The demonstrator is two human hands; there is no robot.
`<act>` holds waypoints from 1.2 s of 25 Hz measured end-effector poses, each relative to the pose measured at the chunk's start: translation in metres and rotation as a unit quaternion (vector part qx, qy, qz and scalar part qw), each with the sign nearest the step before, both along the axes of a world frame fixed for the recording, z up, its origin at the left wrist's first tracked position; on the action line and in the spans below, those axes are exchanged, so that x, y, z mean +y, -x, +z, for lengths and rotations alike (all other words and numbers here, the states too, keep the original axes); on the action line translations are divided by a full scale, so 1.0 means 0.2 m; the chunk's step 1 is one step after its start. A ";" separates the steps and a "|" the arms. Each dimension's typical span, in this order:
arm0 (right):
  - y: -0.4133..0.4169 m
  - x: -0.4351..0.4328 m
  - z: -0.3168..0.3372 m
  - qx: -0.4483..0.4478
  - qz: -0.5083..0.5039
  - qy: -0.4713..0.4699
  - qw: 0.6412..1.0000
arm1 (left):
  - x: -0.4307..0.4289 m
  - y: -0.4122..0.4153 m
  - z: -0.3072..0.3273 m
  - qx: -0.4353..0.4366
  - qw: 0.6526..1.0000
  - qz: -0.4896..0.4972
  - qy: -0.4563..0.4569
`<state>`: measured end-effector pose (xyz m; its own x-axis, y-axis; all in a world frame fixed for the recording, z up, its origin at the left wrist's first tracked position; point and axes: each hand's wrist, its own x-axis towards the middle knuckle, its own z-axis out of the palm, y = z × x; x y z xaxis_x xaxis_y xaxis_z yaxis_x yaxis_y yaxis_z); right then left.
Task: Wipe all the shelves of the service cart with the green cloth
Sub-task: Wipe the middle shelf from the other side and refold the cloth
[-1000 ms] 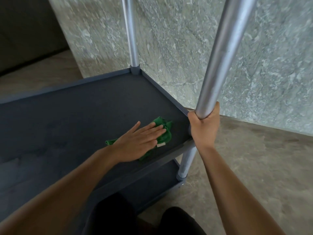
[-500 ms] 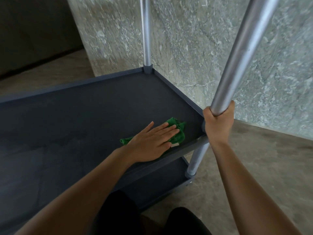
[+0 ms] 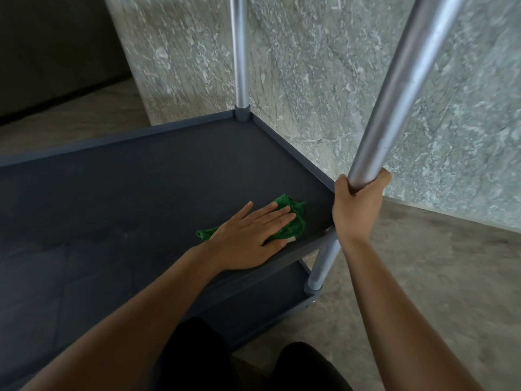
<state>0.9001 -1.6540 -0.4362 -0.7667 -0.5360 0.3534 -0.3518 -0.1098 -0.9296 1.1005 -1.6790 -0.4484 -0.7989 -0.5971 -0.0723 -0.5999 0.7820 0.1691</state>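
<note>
- The left hand's (image 3: pixel 248 238) fingers (image 3: pixel 272 218) are lying straight and close together, pressing flat on the green cloth (image 3: pixel 296 221) without curling round it.
- The green cloth is lying bunched on the service cart's dark shelf (image 3: pixel 141 193) near its front right corner. One tail is poking out to the left of the palm, and a small pale tag is showing by the little finger.
- The right hand (image 3: pixel 356 210) is gripping the near metal post (image 3: pixel 400 88) just above that corner, fingers and thumb clenched round the tube.
- A low raised rim (image 3: pixel 296 153) is running along the shelf's right side and along the near edge. The cloth is sitting just inside the near rim and a short way from the right one.
- Open shelf surface is stretching away to the left and back toward the far corner.
- A second metal post (image 3: pixel 239 52) is standing in the far right corner socket.
- A lower shelf (image 3: pixel 267 294) is showing beneath the near rim.
- A veined marble wall (image 3: pixel 324 80) is rising close beyond the right rim, meeting a stone floor (image 3: pixel 437 277).
- The person's dark-clad knees (image 3: pixel 197 359) are showing at the bottom, beside the lower shelf.
</note>
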 end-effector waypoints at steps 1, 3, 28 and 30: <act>-0.02 0.01 0.02 -0.009 0.004 -0.002 1.000 | 0.00 0.00 0.00 -0.002 1.000 -0.001 0.002; -0.08 0.04 0.03 0.033 -0.015 -0.005 0.999 | 0.00 0.00 0.00 -0.002 1.000 0.000 0.004; -0.44 0.07 -0.15 0.418 0.245 -0.341 0.806 | -0.42 -0.40 -0.01 -0.039 0.984 0.169 0.044; -0.44 0.07 -0.16 0.416 0.238 -0.340 0.809 | -0.55 -0.40 -0.01 -0.044 0.972 0.225 0.043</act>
